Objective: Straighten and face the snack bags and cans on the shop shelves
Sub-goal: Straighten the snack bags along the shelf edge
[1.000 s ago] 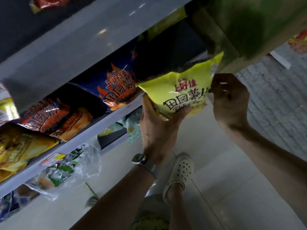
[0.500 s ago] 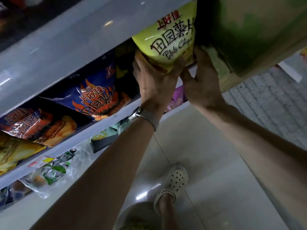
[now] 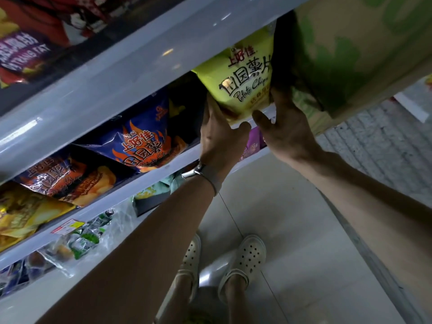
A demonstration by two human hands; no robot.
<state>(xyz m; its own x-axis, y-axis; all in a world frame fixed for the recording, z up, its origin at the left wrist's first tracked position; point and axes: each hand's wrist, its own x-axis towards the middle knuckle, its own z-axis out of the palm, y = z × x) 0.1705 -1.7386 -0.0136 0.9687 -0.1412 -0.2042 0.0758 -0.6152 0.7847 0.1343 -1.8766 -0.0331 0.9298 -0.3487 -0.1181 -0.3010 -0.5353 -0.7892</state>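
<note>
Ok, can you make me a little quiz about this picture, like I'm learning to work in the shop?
1. True or false: the left hand and the right hand both hold the yellow chip bag.
2. Which wrist wears the watch? A left, B right, C neither.
3. Fill in: the bag with orange flames, just left of the yellow one, is mostly ____.
Key: 1 true; 2 A; 3 blue.
</note>
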